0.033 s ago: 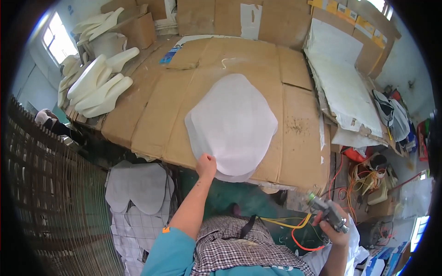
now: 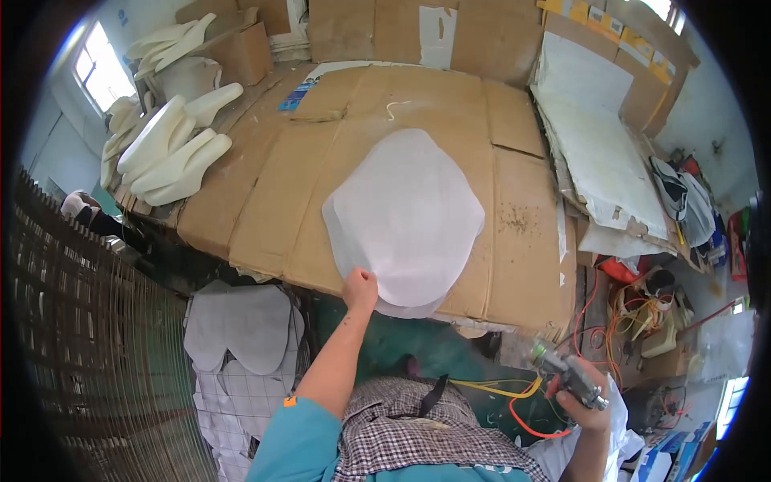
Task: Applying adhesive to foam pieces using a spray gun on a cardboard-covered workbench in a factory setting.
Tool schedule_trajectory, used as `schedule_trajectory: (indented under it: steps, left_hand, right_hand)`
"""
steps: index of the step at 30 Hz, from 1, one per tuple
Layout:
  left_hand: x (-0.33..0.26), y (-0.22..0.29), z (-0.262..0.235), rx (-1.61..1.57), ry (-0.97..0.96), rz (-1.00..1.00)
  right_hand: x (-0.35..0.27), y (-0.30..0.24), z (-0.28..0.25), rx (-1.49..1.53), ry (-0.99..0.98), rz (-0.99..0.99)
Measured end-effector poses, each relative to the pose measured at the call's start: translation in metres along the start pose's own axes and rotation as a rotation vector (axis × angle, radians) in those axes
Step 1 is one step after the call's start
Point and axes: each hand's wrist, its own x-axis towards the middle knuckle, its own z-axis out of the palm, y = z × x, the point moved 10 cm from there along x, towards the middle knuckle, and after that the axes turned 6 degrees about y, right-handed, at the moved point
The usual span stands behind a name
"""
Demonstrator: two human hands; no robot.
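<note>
A pale grey, rounded fabric piece (image 2: 409,213) lies on the cardboard-covered table (image 2: 281,217), its near end reaching the table's front edge. A second layer shows along its left and lower rim. My left hand (image 2: 361,291) is closed at its lower left edge, pinching the fabric. Off the table at the lower right, my right hand (image 2: 585,399) grips a metal spray gun (image 2: 566,373). The gun's green-tinted front end points up and left. Yellow and orange hoses (image 2: 514,390) run close by it.
Cream moulded foam pieces (image 2: 173,153) are heaped at the table's left. More grey cut pieces (image 2: 241,329) lie on a wire rack (image 2: 245,390) at my lower left, beside a slatted screen (image 2: 88,321). A paper-covered shelf (image 2: 594,145) stands right, with tangled hoses (image 2: 634,309) below.
The spray gun's front end has dipped slightly down and to the left. My left hand and the fabric piece have stayed put.
</note>
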Motion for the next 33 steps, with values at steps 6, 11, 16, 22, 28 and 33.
schedule_trajectory:
  steps: [6, 11, 16, 22, 28, 33]
  left_hand:
    - [-0.004, -0.034, 0.018, -0.452, 0.027, -0.272]
    - [-0.028, -0.038, 0.032, -0.854, -0.112, -0.519]
    - [-0.034, -0.034, 0.041, -0.898, -0.195, -0.536]
    - [-0.034, -0.041, 0.038, -0.995, -0.087, -0.567]
    - [-0.035, -0.040, 0.035, -0.958, -0.064, -0.539]
    - [-0.036, -0.039, 0.038, -0.895, -0.125, -0.513]
  right_hand:
    - [-0.018, -0.002, -0.031, -0.072, 0.210, 0.082]
    - [-0.014, -0.002, -0.023, -0.059, 0.154, 0.084]
    - [0.001, -0.005, -0.036, -0.062, 0.331, -0.006]
    - [0.000, -0.004, -0.024, -0.051, 0.145, 0.061]
    - [0.031, 0.008, 0.021, 0.094, 0.014, 0.054]
    - [0.066, 0.007, -0.003, 0.016, 0.268, -0.030]
